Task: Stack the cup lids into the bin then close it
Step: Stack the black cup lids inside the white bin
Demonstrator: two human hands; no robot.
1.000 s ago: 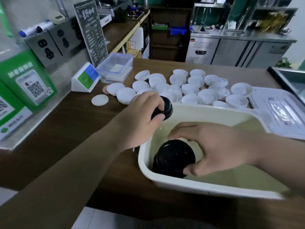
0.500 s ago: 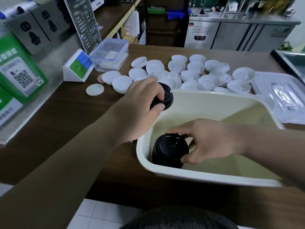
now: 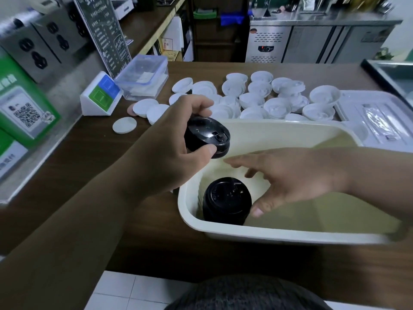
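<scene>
A cream plastic bin [image 3: 277, 236] sits on the brown counter in front of me. A stack of black cup lids [image 3: 226, 201] stands in its near left corner. My right hand [image 3: 288, 180] hovers just right of that stack, fingers spread, holding nothing. My left hand [image 3: 174, 144] holds another short stack of black lids [image 3: 207, 136] tilted over the bin's left rim. Several white cup lids [image 3: 257, 97] lie scattered on the counter behind the bin. The bin's clear cover [image 3: 377, 119] lies flat to the right.
A clear lidded box [image 3: 143, 78], a small white stand [image 3: 101, 97] and a menu board [image 3: 102, 34] stand at the back left. Green QR signs [image 3: 24, 108] line the left ledge. A flat white disc [image 3: 124, 125] lies loose on the counter.
My right hand has let go of the black stack in the bin and lifted off with fingers spread. My left hand has tilted its black lids toward the bin.
</scene>
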